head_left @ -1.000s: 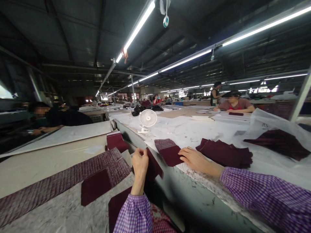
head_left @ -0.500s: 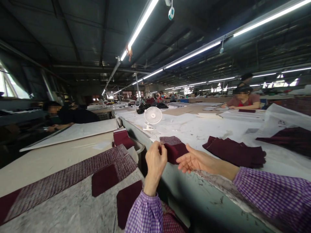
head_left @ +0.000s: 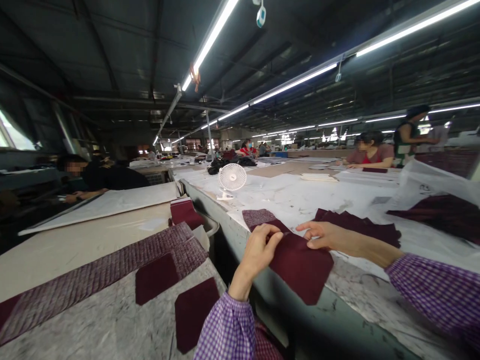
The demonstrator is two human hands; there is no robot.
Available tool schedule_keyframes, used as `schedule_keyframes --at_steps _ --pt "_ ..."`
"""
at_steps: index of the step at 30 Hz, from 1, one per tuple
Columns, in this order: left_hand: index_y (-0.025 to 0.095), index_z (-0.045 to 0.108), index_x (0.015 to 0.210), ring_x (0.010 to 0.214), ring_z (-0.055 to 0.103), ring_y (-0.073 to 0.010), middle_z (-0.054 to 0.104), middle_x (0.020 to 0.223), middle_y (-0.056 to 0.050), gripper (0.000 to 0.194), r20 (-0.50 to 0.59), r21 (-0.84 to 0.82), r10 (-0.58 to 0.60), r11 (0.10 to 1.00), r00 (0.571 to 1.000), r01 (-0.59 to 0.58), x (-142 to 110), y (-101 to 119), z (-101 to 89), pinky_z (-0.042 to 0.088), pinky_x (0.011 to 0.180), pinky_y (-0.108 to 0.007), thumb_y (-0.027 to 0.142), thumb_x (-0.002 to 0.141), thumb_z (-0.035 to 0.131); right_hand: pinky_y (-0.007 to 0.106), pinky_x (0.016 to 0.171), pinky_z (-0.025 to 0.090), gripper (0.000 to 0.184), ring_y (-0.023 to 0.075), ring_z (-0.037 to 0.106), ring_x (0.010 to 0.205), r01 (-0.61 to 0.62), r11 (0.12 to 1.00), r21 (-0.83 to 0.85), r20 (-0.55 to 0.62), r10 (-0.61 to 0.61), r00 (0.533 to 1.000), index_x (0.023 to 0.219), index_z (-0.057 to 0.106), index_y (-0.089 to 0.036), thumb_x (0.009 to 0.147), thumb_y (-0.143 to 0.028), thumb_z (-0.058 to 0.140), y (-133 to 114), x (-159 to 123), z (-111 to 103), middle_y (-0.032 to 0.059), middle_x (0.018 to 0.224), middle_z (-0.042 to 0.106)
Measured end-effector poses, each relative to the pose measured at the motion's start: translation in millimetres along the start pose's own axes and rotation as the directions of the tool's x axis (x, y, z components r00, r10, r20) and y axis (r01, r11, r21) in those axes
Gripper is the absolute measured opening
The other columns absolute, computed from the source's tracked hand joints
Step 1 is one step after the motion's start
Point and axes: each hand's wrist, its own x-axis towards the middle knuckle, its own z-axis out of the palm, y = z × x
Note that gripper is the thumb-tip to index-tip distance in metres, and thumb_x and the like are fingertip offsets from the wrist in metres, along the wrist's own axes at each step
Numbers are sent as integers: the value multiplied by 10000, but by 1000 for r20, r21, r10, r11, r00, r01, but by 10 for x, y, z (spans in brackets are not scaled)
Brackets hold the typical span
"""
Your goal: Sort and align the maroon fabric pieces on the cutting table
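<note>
My left hand (head_left: 261, 250) pinches a maroon fabric piece (head_left: 302, 267) with cut corners near its upper left edge. The piece hangs partly over the front edge of the right table. My right hand (head_left: 330, 237) is at the upper right edge of the same piece, fingers stretched out and thumb apart from them. Whether the thumb presses on the cloth I cannot tell. Behind my left hand lies a speckled fabric piece (head_left: 258, 217). Beyond my right hand, a fanned stack of maroon pieces (head_left: 360, 229) is partly hidden by the hand.
On the left table (head_left: 86, 320) lie a long ribbed strip (head_left: 101, 272) and maroon pieces (head_left: 197, 315). A white fan (head_left: 232, 177) stands on the right table. A plastic bag (head_left: 427, 190) with dark cloth is at the right. A gap separates the tables. Co-workers sit and stand farther back.
The maroon piece now lies spread out toward me, showing a broad flat face. Both hands have moved right, and my right hand has risen to its far edge.
</note>
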Motion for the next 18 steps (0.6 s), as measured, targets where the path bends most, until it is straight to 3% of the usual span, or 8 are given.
schedule_keyframes --at_steps 3,6,9,12,15,18 --pt "149 649 1087 1018 569 -240 685 1066 -91 301 -36 232 -120 965 992 125 95 -58 140 426 910 -365 315 933 450 218 526 331 501 97 499 645 -3 1000 -11 31 3 1000 1115 568 -200 641 -235 730 28 -95 -61 -21 819 542" --pt "182 678 1049 1002 573 -266 709 995 -76 336 -35 330 -216 919 976 215 159 -11 303 383 926 -426 390 932 442 209 551 358 468 101 514 692 -17 1000 -6 18 18 1000 1079 572 -191 633 -210 713 3 -141 -125 -6 854 545" --pt "224 704 957 971 587 -259 723 890 -34 268 -27 325 -248 914 968 243 229 81 386 343 941 -446 423 875 545 208 569 389 481 106 528 718 -26 1000 0 5 26 1000 1103 553 -193 645 -198 702 -46 -186 -191 14 896 557" --pt "231 710 869 927 600 -227 718 817 0 126 3 271 -257 930 966 247 315 137 430 346 933 -415 322 803 655 222 568 428 530 131 561 748 -47 999 -26 38 48 998 1141 522 -204 639 -194 693 -85 -241 -250 38 957 558" --pt "218 699 794 907 597 -205 705 828 -1 34 68 249 -224 947 972 201 371 127 510 384 885 -358 217 764 683 250 552 461 576 170 596 743 -111 985 -129 100 124 987 1140 496 -198 595 -182 682 -97 -284 -310 32 922 549" --pt "200 678 816 822 587 -179 670 823 -9 72 104 205 -183 966 978 159 367 73 612 423 771 -295 157 761 666 275 562 483 610 192 618 705 -156 956 -249 86 183 979 1171 448 -177 603 -202 670 -88 -301 -363 21 845 561"
